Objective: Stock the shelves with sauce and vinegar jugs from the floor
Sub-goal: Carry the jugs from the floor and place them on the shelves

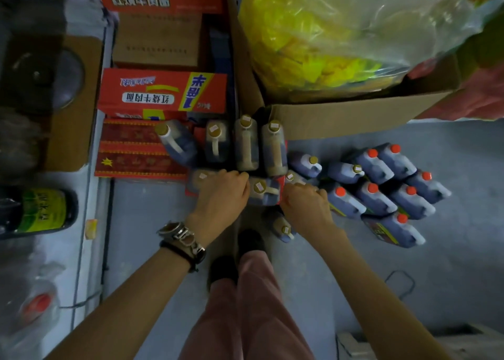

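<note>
Gold-capped jugs [245, 144] are stood on the grey floor [409, 264], bounded by a cardboard box [341, 119] behind, red noodle cartons [163, 92] at left and red-capped jugs [381, 185] just beside at right; open floor is left toward the person's legs [253, 305]. The left hand [221, 193] is curled over a front-row jug [200, 179] and the right hand [305, 204] over a second jug [291, 177], the grasped parts being hidden by the fingers. Dark liquid, moulded handles and white cap stickers are shown.

jugs [246, 147] on floor [450, 264] | cardboard box [341, 119] behind | shelf [92, 185] left
</note>
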